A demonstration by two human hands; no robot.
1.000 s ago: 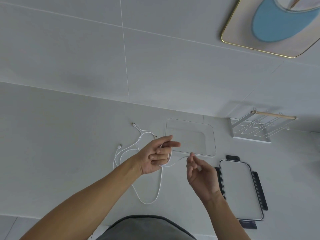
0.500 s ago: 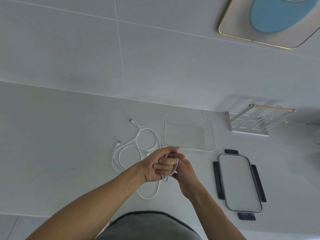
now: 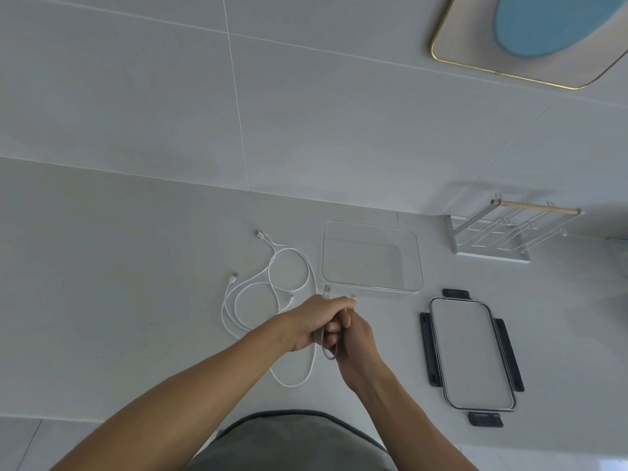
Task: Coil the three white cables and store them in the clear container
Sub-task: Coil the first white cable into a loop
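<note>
Above the white counter, my left hand (image 3: 314, 321) grips a small coil of white cable (image 3: 330, 351) wound round its fingers; a loop hangs below and two plug ends stick out above the fist. My right hand (image 3: 356, 338) is pressed against the left from the right, its fingers closed on the same coil. Loose white cables (image 3: 272, 283) lie in loops on the counter to the left of the hands, with two USB plugs pointing away. Just beyond the hands sits the clear container (image 3: 419, 266), open, nothing in it.
The container's lid (image 3: 472, 355), clear with dark clips, lies flat to the right. A white wire rack with a wooden bar (image 3: 509, 232) stands at the back right against the tiled wall. A gold-rimmed tray with a blue shape (image 3: 530, 39) sits at the top right.
My right hand came from apart on the right over to my left hand and closed on the coil. The trailing cable end has been drawn up into the coil.
</note>
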